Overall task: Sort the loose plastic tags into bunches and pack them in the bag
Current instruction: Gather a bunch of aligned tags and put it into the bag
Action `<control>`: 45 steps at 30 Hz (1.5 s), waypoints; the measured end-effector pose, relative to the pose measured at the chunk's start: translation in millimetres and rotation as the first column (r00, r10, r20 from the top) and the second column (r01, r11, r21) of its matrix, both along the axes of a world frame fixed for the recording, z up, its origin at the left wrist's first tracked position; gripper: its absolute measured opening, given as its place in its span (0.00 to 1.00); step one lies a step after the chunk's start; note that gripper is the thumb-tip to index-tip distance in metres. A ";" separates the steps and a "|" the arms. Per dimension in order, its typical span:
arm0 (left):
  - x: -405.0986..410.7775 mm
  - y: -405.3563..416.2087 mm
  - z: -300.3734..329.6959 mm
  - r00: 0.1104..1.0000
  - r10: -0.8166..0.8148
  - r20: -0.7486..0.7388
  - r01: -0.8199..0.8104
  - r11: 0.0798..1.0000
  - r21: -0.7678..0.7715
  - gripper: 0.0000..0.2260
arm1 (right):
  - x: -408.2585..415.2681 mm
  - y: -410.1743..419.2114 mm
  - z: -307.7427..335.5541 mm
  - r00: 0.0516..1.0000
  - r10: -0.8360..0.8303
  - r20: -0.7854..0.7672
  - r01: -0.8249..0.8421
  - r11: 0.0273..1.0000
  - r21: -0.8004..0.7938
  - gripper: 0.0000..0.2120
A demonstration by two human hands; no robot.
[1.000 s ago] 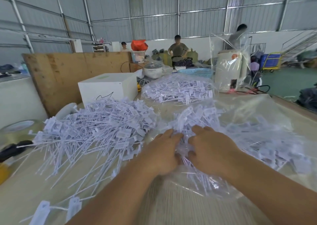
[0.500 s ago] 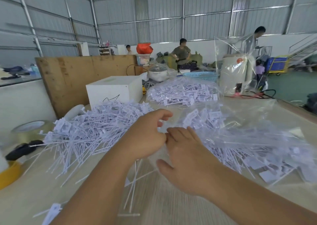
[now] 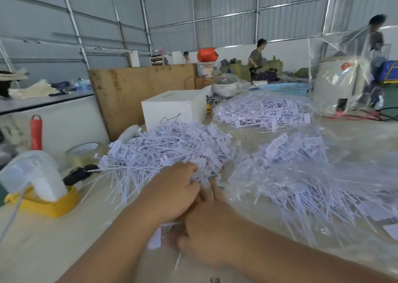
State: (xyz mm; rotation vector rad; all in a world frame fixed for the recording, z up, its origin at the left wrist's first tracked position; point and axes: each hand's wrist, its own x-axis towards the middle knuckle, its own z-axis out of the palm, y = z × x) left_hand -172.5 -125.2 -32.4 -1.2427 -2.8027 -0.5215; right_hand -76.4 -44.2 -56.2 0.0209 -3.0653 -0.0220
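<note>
Head view: left hand (image 3: 172, 193) curls its fingers into the near edge of the loose tag heap (image 3: 163, 153) on the counter (image 3: 53, 239), gripping tags. Right hand (image 3: 206, 228) just beside it pinches a few tag stems; blur hides the detail. Clear bag of tags (image 3: 312, 185) lies to the right, a second filled bag (image 3: 262, 112) farther back.

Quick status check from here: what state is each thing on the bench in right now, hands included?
Loose tag pile: unbagged, heaped on the table.
Near bag: lying flat, holding tags.
Far bag: full of tags, lying flat.
Left hand: fingers curled into the loose pile's edge.
Right hand: beside the left, grip unclear.
Tape roll: lying flat.
</note>
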 end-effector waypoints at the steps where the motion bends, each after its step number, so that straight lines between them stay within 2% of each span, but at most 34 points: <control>1: -3.6 -5.0 0.1 1.000 0.006 0.010 -0.007 1.000 0.010 0.18 | -2.5 0.4 0.9 1.000 0.002 -0.003 -0.002 1.000 -0.010 0.29; 5: -13.9 -20.5 4.4 0.995 0.015 0.094 -0.005 0.995 -0.102 0.16 | -12.3 -0.7 -0.7 0.999 -0.024 0.042 0.025 0.999 -0.024 0.25; 8: -19.5 -30.3 10.7 0.988 0.017 0.156 0.005 0.990 -0.141 0.17 | -13.2 3.2 1.7 1.000 -0.012 0.020 0.013 0.999 -0.049 0.20; 10: -24.1 -38.6 14.1 0.988 0.034 0.149 -0.007 0.984 -0.176 0.19 | -11.0 6.4 2.3 1.000 -0.007 -0.003 0.007 0.998 -0.068 0.16; 14: -25.5 -44.3 12.3 0.985 0.100 0.139 -0.036 0.916 -0.400 0.20 | -4.9 13.8 5.3 0.998 -0.046 -0.039 0.041 0.992 -0.122 0.14; 16: -25.0 -40.4 8.1 0.990 0.107 0.090 -0.060 0.908 -0.414 0.18 | -3.6 15.7 8.6 0.994 -0.090 -0.066 0.080 0.987 -0.138 0.14; 20: -24.6 -28.5 11.0 0.996 0.061 -0.072 -0.083 0.934 -0.347 0.08 | -3.2 19.6 14.4 0.985 -0.171 -0.011 0.167 0.975 -0.149 0.03; 22: -26.7 -20.5 15.5 0.980 0.053 -0.194 -0.108 0.952 -0.286 0.04 | -3.6 22.6 13.6 0.982 -0.187 0.011 0.187 0.970 -0.156 0.07; 25: -30.8 -5.3 21.6 0.961 0.037 -0.273 -0.078 0.987 -0.138 0.05 | -3.9 23.4 13.0 0.973 -0.227 -0.026 0.217 0.953 -0.211 0.09; 28: -34.6 13.3 23.6 0.964 -0.026 -0.265 0.021 1.000 -0.022 0.03 | -2.8 23.8 12.3 0.961 -0.274 -0.038 0.256 0.933 -0.253 0.18; 29: -35.3 19.3 21.9 0.965 -0.055 -0.255 0.058 0.998 0.002 0.03 | -2.1 24.9 10.7 0.957 -0.288 -0.027 0.272 0.927 -0.257 0.17; 32: -37.2 30.1 7.7 0.968 -0.111 -0.226 0.133 0.988 0.081 0.03 | 2.5 26.6 5.3 0.953 -0.301 -0.019 0.287 0.923 -0.255 0.02; 38: -47.8 18.4 -11.6 0.994 -0.088 -0.072 0.108 0.917 0.384 0.05 | 2.5 30.4 -4.9 0.951 -0.283 -0.125 0.254 0.945 -0.206 0.06; 41: -50.0 13.2 -11.6 0.991 -0.132 0.016 0.114 0.902 0.416 0.05 | -2.3 30.1 -4.6 0.951 -0.273 -0.144 0.246 0.953 -0.178 0.06; 43: -50.2 13.9 -12.3 0.990 -0.140 0.024 0.118 0.902 0.415 0.05 | -4.1 30.2 -4.3 0.957 -0.268 -0.111 0.254 0.959 -0.124 0.10; 45: -48.7 15.4 -12.2 0.992 -0.127 0.023 0.107 0.904 0.413 0.05 | -3.4 29.9 -3.7 0.960 -0.254 -0.117 0.243 0.965 -0.095 0.10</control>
